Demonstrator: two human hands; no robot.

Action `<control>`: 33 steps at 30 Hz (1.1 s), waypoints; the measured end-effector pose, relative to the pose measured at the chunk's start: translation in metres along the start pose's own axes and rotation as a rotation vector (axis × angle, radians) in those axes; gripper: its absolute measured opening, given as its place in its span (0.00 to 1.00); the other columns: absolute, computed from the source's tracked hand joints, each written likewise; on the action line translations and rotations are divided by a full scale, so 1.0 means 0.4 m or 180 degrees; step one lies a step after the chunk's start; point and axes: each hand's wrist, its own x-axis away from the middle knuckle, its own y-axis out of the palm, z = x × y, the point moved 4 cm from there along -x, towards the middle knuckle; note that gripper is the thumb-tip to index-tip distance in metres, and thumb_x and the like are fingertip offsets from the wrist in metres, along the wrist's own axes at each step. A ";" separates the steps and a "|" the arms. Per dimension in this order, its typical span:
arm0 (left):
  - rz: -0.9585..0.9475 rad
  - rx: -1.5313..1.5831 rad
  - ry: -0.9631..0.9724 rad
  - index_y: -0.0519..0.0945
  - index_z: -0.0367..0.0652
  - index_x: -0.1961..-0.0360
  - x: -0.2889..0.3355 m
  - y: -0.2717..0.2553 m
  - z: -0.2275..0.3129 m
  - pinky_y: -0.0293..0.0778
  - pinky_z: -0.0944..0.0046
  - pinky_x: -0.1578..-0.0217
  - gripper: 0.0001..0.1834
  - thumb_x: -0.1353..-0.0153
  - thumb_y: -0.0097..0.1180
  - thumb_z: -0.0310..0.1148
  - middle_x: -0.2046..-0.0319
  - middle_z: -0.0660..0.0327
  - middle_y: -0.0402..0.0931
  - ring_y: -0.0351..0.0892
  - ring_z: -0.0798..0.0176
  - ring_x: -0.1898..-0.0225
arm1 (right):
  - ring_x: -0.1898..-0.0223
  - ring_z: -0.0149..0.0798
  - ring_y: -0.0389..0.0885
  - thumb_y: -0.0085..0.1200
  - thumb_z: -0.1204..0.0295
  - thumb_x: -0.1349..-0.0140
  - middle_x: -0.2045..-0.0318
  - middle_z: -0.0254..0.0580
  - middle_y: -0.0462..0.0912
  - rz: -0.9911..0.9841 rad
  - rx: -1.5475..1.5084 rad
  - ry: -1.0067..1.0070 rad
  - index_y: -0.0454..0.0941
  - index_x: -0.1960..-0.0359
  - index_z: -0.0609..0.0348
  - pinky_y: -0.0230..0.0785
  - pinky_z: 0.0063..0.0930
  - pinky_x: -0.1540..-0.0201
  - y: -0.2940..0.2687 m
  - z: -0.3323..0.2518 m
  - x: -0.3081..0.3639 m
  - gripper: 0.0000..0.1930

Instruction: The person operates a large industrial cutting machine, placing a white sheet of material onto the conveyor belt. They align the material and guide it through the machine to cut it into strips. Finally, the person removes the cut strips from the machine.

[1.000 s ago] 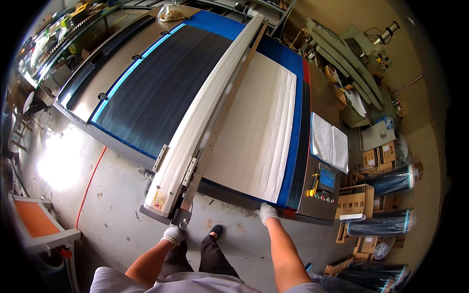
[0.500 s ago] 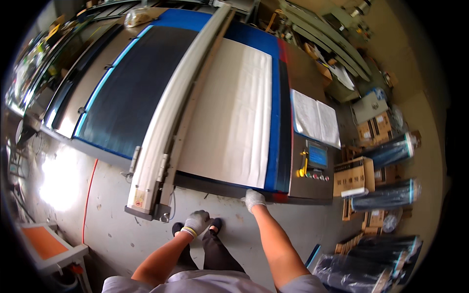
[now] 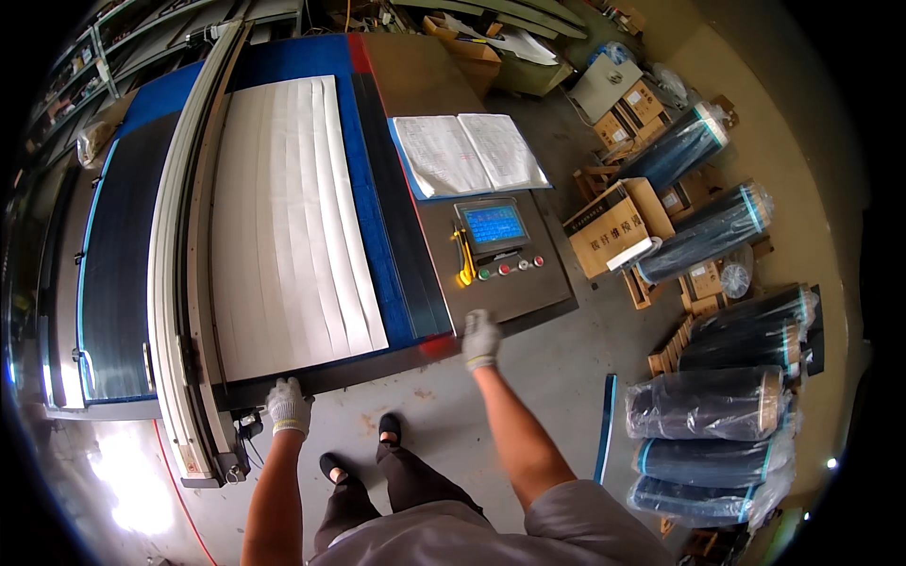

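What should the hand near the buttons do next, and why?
Probably reach a little further forward to the row of buttons under the blue screen. The gloved right hand sits at the near edge of the control panel, just short of them, while the gloved left hand rests at the machine's front edge by the white sheets.

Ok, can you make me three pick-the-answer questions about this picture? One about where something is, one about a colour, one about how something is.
1. Where is the left hand?
A. at the machine's front edge
B. on the open book
C. on the rolls

2. What colour is the small screen?
A. red
B. blue
C. green

3. How does the book lie?
A. shut
B. standing upright
C. open flat

Answers: 1 A, the gloved hand rests by the edge below the white sheet. 2 B, it glows blue. 3 C, both pages show.
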 end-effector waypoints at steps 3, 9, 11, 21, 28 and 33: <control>-0.0142 -0.0118 -0.0059 0.79 0.42 0.60 -0.018 0.001 -0.001 0.75 0.49 0.55 0.24 0.53 0.71 0.44 0.58 0.50 0.77 0.79 0.45 0.55 | 0.57 0.59 0.80 0.49 0.64 0.34 0.59 0.56 0.81 -0.0280 0.0770 0.0373 0.68 0.43 0.51 0.72 0.51 0.58 -0.022 0.123 -0.134 0.18; -0.0264 -0.0031 0.0015 0.80 0.41 0.63 -0.045 0.016 -0.021 0.74 0.50 0.54 0.23 0.53 0.71 0.46 0.61 0.49 0.79 0.79 0.47 0.55 | 0.44 0.60 0.71 0.54 0.65 0.39 0.42 0.54 0.70 -0.0396 0.1277 -0.0088 0.60 0.34 0.51 0.66 0.50 0.44 0.036 0.183 -0.239 0.30; -0.0369 -0.0081 -0.0057 0.80 0.41 0.62 -0.045 0.017 -0.021 0.74 0.50 0.53 0.23 0.53 0.71 0.46 0.60 0.49 0.79 0.79 0.46 0.55 | 0.48 0.58 0.71 0.55 0.66 0.40 0.49 0.51 0.73 -0.0306 0.1363 -0.0097 0.63 0.37 0.51 0.66 0.50 0.47 0.041 0.169 -0.247 0.28; -0.0586 -0.0007 -0.0227 0.80 0.41 0.60 -0.037 -0.028 0.012 0.75 0.50 0.53 0.22 0.51 0.69 0.44 0.59 0.49 0.78 0.78 0.45 0.53 | 0.47 0.54 0.70 0.54 0.70 0.39 0.47 0.51 0.71 -0.0147 0.1515 -0.0172 0.63 0.37 0.55 0.65 0.46 0.45 0.042 0.156 -0.245 0.27; -0.0468 0.0051 -0.0131 0.80 0.40 0.61 -0.037 -0.020 0.005 0.74 0.50 0.53 0.20 0.49 0.68 0.44 0.61 0.48 0.79 0.79 0.45 0.54 | 0.43 0.51 0.69 0.53 0.68 0.37 0.43 0.47 0.70 0.0144 0.1546 0.0172 0.60 0.34 0.48 0.63 0.48 0.43 0.052 0.133 -0.212 0.28; -0.0352 0.0073 -0.0081 0.80 0.40 0.62 -0.035 -0.006 -0.005 0.74 0.49 0.54 0.21 0.51 0.68 0.44 0.62 0.48 0.79 0.79 0.45 0.55 | 0.43 0.50 0.69 0.53 0.68 0.37 0.43 0.47 0.70 0.0047 0.1608 0.0261 0.59 0.33 0.47 0.63 0.47 0.43 0.050 0.115 -0.209 0.29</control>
